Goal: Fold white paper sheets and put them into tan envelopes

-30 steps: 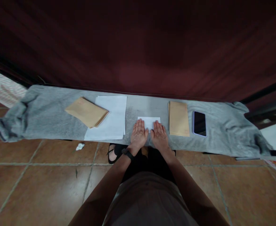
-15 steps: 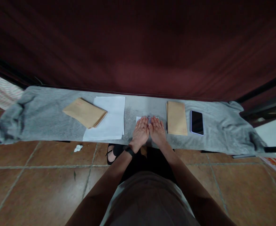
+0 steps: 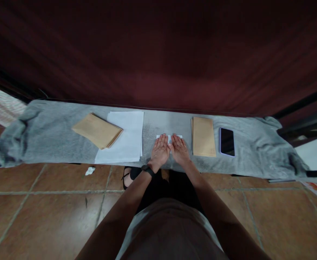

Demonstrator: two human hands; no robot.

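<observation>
A white sheet of paper (image 3: pixel 169 138), seemingly folded, lies on the grey cloth in front of me, mostly covered by my hands. My left hand (image 3: pixel 160 149) rests flat on its left part, fingers stretched forward and palm down. On its right part lies my right hand (image 3: pixel 179 149), also flat with outstretched fingers. The two thumbs meet or nearly meet in the middle. White edges show at the left, in the gap between the hands and at the right; the rest of the paper is hidden.
Left of my hands, brown envelopes (image 3: pixel 97 130) lie partly over large white sheets (image 3: pixel 131 135). More brown envelopes (image 3: pixel 204 137) sit to the right, beside a phone (image 3: pixel 227 142). A grey cloth (image 3: pixel 55 133) covers the narrow bench, with a dark red curtain (image 3: pixel 158 54) behind.
My hands have slid slightly apart over the paper, widening the gap between the fingers, so more white shows in the middle and at the right. The other things stay in place.
</observation>
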